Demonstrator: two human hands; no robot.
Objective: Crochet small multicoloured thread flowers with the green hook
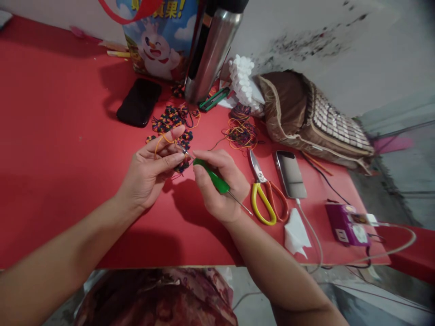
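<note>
Your right grip (217, 201) is wrapped round the green-handled hook (220, 182), likely light and rigid; hold it by the handle. By its tip, your left grip (149, 174) pinches the multicoloured yarn piece (170, 118), probably soft and easily snagged; grasp its edge. Beyond, loose yarn (242, 133) lies on the surface (68, 136).

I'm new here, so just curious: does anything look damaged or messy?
Yes: dark speckled blotches mar the plain pale wall, and orange-and-purple yarn lies in a loose tangle beyond the right hand.
</note>
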